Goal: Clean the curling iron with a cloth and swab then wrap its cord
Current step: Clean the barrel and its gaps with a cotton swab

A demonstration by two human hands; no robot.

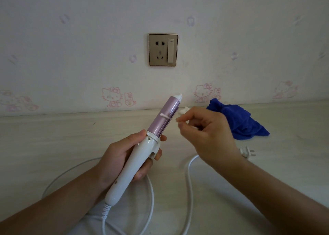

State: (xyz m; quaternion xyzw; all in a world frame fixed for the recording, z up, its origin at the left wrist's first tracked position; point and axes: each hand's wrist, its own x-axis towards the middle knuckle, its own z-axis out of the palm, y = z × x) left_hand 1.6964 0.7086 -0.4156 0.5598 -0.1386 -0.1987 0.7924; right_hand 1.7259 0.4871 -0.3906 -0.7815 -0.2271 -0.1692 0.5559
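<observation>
The wall [71, 30] is pale, with faint pink cartoon cats [113, 96] in bows printed in a row just above the bench [53, 136]. A gold wall socket [163, 49] with a switch sits in the upper middle of the frame. The bench is pale wood and fills the lower half.

In the middle, the left hand [122, 156] has its grip closed round the white handle of the curling iron [140, 151]. It is held up off the bench, with the purple barrel pointing to the upper right. The right hand [210, 136] pinches a white swab [165, 115], and the swab's tip lies across the barrel.

A blue cloth [236, 120] sits bunched up on the bench at the right, by the wall. The white cord [188, 172] loops over the bench at the bottom, and its plug [247, 152] lies at the right, below the cloth.
</observation>
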